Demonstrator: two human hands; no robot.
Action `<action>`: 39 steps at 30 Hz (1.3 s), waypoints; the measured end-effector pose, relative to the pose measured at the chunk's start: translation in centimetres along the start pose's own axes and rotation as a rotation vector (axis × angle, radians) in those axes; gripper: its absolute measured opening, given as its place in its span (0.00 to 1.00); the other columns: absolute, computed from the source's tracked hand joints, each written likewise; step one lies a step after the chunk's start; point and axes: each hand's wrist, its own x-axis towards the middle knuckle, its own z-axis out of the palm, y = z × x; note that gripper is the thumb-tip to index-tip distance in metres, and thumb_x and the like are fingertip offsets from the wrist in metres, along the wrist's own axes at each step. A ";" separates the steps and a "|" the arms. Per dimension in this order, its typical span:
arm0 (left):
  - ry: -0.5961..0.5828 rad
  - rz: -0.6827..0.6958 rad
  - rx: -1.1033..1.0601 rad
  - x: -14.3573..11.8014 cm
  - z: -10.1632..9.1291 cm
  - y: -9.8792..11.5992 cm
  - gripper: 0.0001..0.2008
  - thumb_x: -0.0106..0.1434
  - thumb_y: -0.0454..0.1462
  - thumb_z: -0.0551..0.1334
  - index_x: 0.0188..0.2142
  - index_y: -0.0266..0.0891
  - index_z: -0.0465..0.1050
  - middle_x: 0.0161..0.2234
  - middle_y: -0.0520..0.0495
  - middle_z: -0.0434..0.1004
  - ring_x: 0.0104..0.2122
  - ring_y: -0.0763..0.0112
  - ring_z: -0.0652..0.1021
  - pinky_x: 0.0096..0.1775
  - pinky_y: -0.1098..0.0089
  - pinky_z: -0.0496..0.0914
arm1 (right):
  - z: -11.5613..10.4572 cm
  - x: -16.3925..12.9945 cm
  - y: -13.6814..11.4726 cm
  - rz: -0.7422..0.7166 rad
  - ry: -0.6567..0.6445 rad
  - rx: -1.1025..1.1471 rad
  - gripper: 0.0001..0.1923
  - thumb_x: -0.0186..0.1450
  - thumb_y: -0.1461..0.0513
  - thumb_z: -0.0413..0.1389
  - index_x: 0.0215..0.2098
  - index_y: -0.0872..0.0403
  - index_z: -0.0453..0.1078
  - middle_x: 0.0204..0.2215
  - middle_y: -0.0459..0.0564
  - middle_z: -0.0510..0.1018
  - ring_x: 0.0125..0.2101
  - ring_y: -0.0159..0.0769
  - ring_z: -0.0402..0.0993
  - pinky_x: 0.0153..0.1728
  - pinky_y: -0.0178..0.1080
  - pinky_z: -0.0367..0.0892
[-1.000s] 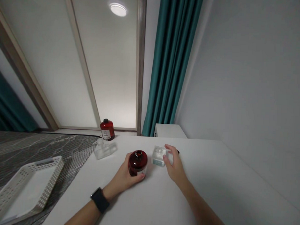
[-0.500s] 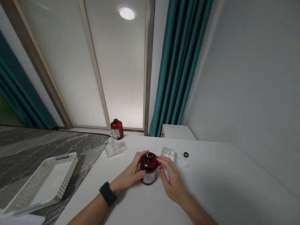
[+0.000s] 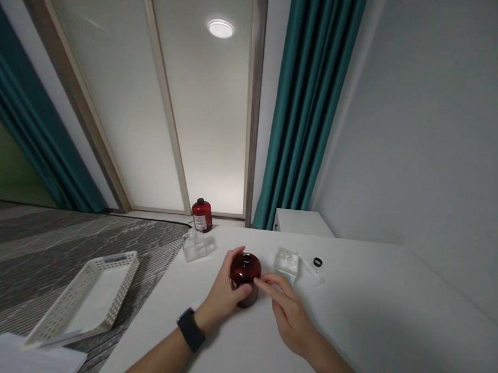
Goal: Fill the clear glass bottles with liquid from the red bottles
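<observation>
A dark red, round-shouldered bottle stands upright on the white table, its short neck uncapped at the top. My left hand, with a black watch on the wrist, is wrapped round the bottle's left side, thumb across the front. The fingers of my right hand are stretched out, with the index fingertip at the bottle's right side; nothing shows in that hand. No label is visible on the side facing me. Beyond my right hand lie a clear plastic-wrapped packet and a small black ring.
A second red bottle with a black cap stands at the table's far left corner, beside a clear, empty-looking bottle lying down. Left of the table are a white perforated basket and white paper. A thin clear piece lies near the ring.
The bottle has been turned, so its white label no longer faces me. My right fingers have moved lower along its right side. The view has shifted slightly.
</observation>
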 end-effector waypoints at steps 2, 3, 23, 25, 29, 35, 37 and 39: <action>0.009 -0.055 -0.017 -0.2 0.4 -0.6 0.42 0.53 0.46 0.73 0.62 0.40 0.57 0.55 0.39 0.69 0.52 0.52 0.74 0.57 0.53 0.66 | -0.2 0.0 0.2 -0.023 0.041 -0.017 0.28 0.69 0.73 0.43 0.61 0.45 0.67 0.50 0.52 0.76 0.51 0.38 0.73 0.52 0.42 0.71; 0.017 -0.076 -0.022 -0.3 0.6 -0.8 0.41 0.52 0.42 0.74 0.61 0.41 0.58 0.55 0.40 0.70 0.53 0.52 0.74 0.57 0.54 0.66 | -0.4 0.0 0.4 -0.024 0.092 -0.032 0.26 0.70 0.72 0.44 0.59 0.46 0.68 0.47 0.52 0.77 0.49 0.39 0.74 0.50 0.43 0.72; -0.119 -0.196 -0.083 0.6 0.7 -3.0 0.38 0.49 0.33 0.73 0.59 0.37 0.65 0.55 0.39 0.75 0.56 0.50 0.73 0.61 0.53 0.60 | -0.7 0.3 10.3 0.457 0.336 -0.091 0.42 0.60 0.55 0.62 0.67 0.52 0.51 0.59 0.61 0.67 0.60 0.53 0.65 0.61 0.61 0.59; -0.123 -0.179 -0.057 0.6 0.7 -2.8 0.39 0.50 0.33 0.74 0.60 0.37 0.63 0.56 0.39 0.74 0.56 0.50 0.73 0.62 0.53 0.60 | -0.7 0.3 10.5 0.521 0.328 -0.023 0.46 0.57 0.55 0.64 0.68 0.52 0.50 0.57 0.59 0.69 0.57 0.52 0.68 0.60 0.60 0.59; -0.112 -0.174 -0.029 0.5 0.7 -2.5 0.38 0.52 0.34 0.73 0.61 0.37 0.63 0.56 0.39 0.74 0.56 0.50 0.73 0.62 0.53 0.60 | -1.0 0.3 10.9 0.608 0.327 0.039 0.46 0.53 0.54 0.67 0.64 0.52 0.54 0.57 0.60 0.71 0.58 0.55 0.68 0.60 0.62 0.58; -0.112 -0.158 -0.029 0.6 0.6 -2.2 0.37 0.53 0.36 0.73 0.61 0.37 0.63 0.56 0.38 0.74 0.57 0.50 0.73 0.62 0.52 0.60 | -1.6 0.5 10.0 0.675 0.294 0.119 0.36 0.51 0.57 0.68 0.55 0.53 0.62 0.44 0.53 0.80 0.44 0.48 0.79 0.49 0.52 0.71; -0.118 -0.161 -0.031 0.6 0.5 -2.3 0.38 0.53 0.36 0.73 0.61 0.37 0.63 0.57 0.38 0.74 0.57 0.49 0.73 0.62 0.51 0.60 | -1.7 0.6 9.2 0.677 0.281 0.156 0.33 0.50 0.58 0.68 0.52 0.53 0.63 0.40 0.50 0.80 0.40 0.45 0.79 0.44 0.49 0.74; -0.126 -0.165 -0.032 0.7 0.4 -2.3 0.38 0.53 0.36 0.73 0.61 0.37 0.63 0.57 0.37 0.74 0.57 0.49 0.72 0.63 0.51 0.60 | -1.9 0.7 8.3 0.677 0.267 0.185 0.31 0.50 0.59 0.68 0.50 0.53 0.64 0.38 0.48 0.80 0.38 0.44 0.79 0.42 0.47 0.74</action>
